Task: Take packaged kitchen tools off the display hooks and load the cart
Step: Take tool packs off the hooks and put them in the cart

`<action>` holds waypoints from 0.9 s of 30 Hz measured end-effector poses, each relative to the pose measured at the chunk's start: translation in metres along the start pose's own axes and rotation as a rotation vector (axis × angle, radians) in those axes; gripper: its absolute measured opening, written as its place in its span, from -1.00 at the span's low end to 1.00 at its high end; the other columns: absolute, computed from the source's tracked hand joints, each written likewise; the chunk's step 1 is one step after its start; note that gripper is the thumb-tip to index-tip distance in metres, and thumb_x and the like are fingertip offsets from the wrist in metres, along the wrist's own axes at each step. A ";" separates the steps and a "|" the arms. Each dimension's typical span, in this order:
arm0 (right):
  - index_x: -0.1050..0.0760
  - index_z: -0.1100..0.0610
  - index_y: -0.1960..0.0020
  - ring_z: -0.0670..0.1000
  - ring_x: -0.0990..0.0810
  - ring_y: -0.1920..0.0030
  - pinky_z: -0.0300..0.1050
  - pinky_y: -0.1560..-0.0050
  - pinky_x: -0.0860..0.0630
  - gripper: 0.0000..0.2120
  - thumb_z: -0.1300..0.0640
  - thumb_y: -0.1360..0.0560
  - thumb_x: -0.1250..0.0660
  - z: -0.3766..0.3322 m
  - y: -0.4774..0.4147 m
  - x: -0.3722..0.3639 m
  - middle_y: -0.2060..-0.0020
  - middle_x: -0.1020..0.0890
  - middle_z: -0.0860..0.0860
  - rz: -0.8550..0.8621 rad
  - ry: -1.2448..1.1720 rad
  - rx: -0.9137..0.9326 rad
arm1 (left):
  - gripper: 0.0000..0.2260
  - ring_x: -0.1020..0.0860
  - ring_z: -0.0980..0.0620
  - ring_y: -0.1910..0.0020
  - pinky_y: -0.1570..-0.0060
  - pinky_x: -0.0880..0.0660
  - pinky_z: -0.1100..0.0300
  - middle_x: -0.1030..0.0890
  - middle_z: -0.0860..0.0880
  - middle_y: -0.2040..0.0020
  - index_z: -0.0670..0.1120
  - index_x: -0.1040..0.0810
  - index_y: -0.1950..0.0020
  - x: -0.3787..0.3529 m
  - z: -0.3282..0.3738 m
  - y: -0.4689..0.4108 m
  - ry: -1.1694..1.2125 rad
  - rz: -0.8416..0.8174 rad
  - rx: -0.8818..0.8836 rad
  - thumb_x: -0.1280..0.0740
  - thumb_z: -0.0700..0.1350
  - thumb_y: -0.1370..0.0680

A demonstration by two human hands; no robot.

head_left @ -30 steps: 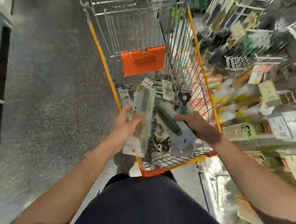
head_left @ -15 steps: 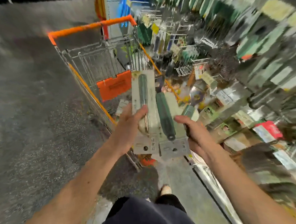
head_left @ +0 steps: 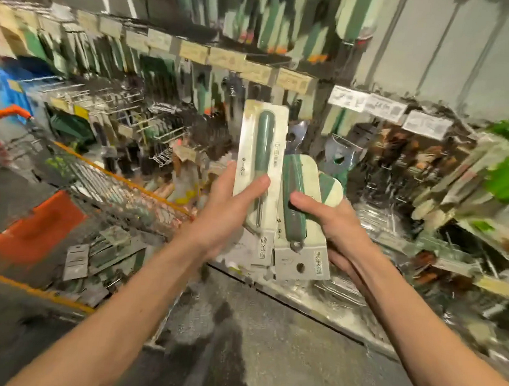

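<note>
The long pale card blister pack w/ a dark-green-handled tool (head_left: 261, 163) is upright in my left hand (head_left: 225, 218). My thumb is across its front and the fingers (head_left: 255, 184) are curled round the back, so it's a firm grip approx. mid-pack. Just beside it, edges touching or nearly so, is a shorter stack of pale card packs w/ a fat green handle on the top one (head_left: 297, 221). That stack sits in my right hand (head_left: 334, 229) w/ the thumb pressed on the handle and the rest of the hand cupped under and behind it. I can't tell how many packs are in the stack, at least two. Both lots are held up in mid-air in front of the display wall of hooks hung w/ more green-and-pale packs (head_left: 162, 123). That wall is too blurred to read. The wire shopping cart w/ orange rim (head_left: 124, 180) is down to my left, well apart from both hands. There's a heap of carded packs (head_left: 75, 261) on its bottom and an orange plastic flap (head_left: 36, 228) at one end. The speckled grey floor (head_left: 239, 339) is below my forearms.
</note>
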State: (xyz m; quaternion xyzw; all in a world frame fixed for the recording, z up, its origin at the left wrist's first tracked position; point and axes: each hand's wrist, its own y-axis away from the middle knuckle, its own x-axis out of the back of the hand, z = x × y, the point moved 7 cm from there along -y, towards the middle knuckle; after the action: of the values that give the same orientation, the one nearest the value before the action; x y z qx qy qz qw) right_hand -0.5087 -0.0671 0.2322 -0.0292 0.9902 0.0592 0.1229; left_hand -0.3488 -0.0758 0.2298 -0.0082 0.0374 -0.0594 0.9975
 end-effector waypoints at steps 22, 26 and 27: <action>-0.61 0.17 -0.07 0.09 -0.74 0.17 0.03 0.20 -0.67 -0.72 0.26 -0.37 -0.54 -0.219 0.197 0.397 0.15 -0.75 0.09 0.640 0.080 0.458 | -0.06 -0.71 -0.14 0.06 0.10 -0.63 -0.20 -0.71 -0.12 -0.05 0.13 -0.10 -0.56 -0.421 0.123 0.004 -0.158 -0.511 -0.160 -0.50 -0.42 -0.38; -0.58 0.15 -0.03 -0.05 -0.72 0.31 -0.16 0.35 -0.62 -0.76 0.28 -0.39 -0.51 -0.237 0.211 0.425 0.28 -0.74 -0.02 0.717 0.124 0.518 | -0.13 -0.71 -0.14 0.13 0.22 -0.64 -0.12 -0.72 -0.06 -0.05 0.21 -0.01 -0.56 -0.447 0.136 -0.008 -0.240 -0.562 -0.206 -0.47 -0.27 -0.48; -0.57 0.11 -0.01 -0.06 -0.73 0.29 -0.15 0.31 -0.63 -0.76 0.27 -0.39 -0.52 -0.242 0.212 0.432 0.26 -0.74 -0.02 0.730 0.150 0.540 | -0.15 -0.71 -0.11 0.22 0.37 -0.60 0.00 -0.72 -0.05 -0.02 0.25 0.00 -0.55 -0.454 0.138 -0.011 -0.304 -0.585 -0.221 -0.46 -0.22 -0.50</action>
State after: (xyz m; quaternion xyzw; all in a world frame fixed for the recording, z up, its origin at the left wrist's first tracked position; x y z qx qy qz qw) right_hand -0.9999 0.0948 0.3818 0.3503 0.9218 -0.1641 0.0252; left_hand -0.7895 -0.0308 0.4007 -0.1353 -0.1093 -0.3367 0.9254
